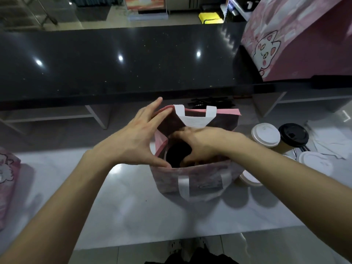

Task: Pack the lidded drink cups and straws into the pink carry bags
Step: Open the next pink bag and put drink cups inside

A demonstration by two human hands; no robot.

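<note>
Stood at the near edge of a pale worktop (133, 206), both forearms reaching in over it toward a pink carry bag (192, 180) set upright near the middle, white handle loops hanging on its near wall. Left hand (133, 141) spread with fingers straight, thumb against the bag's near-left rim and fingertips on the far-left rim, plainly to prop the mouth wide. Right hand (200, 143) dipped into the opening, fingers curled down around something dark and round inside, most likely the black lid of a cup (176, 156) being seated; grip blurred, so the thing held could not be told for sure. Far wall of the bag pushed back, its white handle (194, 119) folded inward over the opening.

Just right of the bag, tight against its base, a white-lidded cup (249, 180) partly hidden. Farther right, toward the right edge, another white lid (314, 162), then a white-lidded cup (265, 134) and a black-lidded cup (293, 135) side by side, all waiting within easy reach of the packing hand. Dark straws (302, 149) apparently lying between those cups, too small to confirm. At the left edge, a second pink bag (7, 180) lying flat. Beyond, a raised black counter (114, 63), with a large pink cat-printed box (297, 37) at its right end.
</note>
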